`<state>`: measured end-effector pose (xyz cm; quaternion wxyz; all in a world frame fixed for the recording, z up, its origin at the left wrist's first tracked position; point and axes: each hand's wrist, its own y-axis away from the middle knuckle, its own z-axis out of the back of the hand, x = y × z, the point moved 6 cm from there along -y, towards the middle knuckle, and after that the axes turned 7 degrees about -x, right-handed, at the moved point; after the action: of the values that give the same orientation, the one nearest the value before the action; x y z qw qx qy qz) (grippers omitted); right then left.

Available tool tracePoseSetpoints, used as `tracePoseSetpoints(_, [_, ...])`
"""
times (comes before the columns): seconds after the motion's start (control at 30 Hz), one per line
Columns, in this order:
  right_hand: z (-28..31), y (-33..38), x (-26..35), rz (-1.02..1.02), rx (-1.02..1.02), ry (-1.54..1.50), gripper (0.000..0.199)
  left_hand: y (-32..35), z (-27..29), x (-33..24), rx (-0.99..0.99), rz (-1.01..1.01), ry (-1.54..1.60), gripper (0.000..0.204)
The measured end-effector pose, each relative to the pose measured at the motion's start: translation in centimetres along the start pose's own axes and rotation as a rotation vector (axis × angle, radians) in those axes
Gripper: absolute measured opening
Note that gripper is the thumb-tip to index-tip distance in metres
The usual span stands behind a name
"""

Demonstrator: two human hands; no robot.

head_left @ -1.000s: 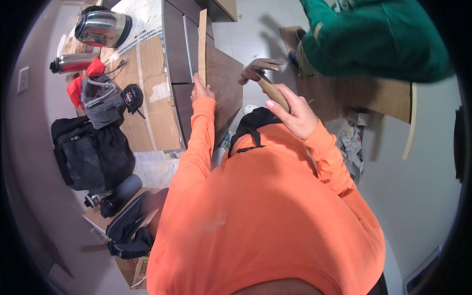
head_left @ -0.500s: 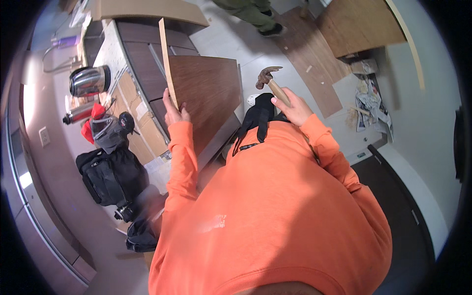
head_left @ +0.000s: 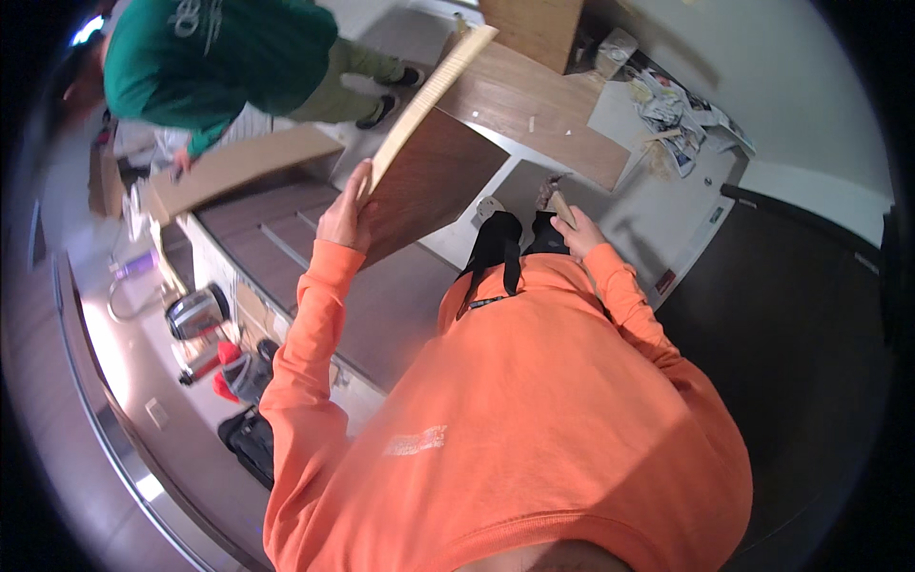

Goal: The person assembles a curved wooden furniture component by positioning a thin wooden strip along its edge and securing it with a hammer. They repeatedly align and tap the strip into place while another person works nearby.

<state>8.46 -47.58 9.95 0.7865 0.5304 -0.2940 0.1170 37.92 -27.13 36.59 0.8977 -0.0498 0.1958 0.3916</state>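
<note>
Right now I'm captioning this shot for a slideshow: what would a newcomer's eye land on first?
First the orange sweatshirt filling the lower middle. Next, the left hand gripping a brown wooden panel held up tilted at upper centre, while the right hand holds a hammer just right of it. At top left, another person in a green top bends over a long pale board.
</note>
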Motion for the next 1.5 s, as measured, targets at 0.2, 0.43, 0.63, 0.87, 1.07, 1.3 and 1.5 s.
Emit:
tracePoseSetpoints(0.2, [1.7,2.6,-5.7,-0.085,-0.176,-0.275,0.047,-7.6,-8.7,-5.2,0.183,-0.534,-0.083,0.071])
tracePoseSetpoints(0.43, [0.0,3.4,-7.6,-0.258,-0.323,-0.39,0.049,-17.3,-18.5,-10.7,0.336,-0.819,-0.226,0.069])
tracePoseSetpoints(0.63, [-2.9,2.7,-5.0,-0.226,-0.46,-0.268,0.048,-24.7,-23.2,-14.2,0.318,-1.064,-0.128,0.07])
tracePoseSetpoints(0.87, [-5.6,1.7,1.3,-0.053,-0.62,-0.202,0.038,-30.2,-23.2,-14.9,0.221,-1.04,-0.167,0.054])
tracePoseSetpoints(1.07, [-6.8,2.3,-0.8,0.02,-0.553,-0.189,0.044,-32.1,-24.3,-14.1,-0.078,-0.991,-0.19,0.042])
tracePoseSetpoints(1.3, [-12.5,1.9,-7.9,0.048,-0.394,-0.241,0.052,-41.1,-24.7,-11.1,0.017,-0.869,-0.184,0.055])
tracePoseSetpoints(1.5, [-16.2,0.5,-13.7,-0.004,-0.332,-0.372,0.049,-41.3,-22.8,-14.2,0.112,-0.872,-0.192,0.068])
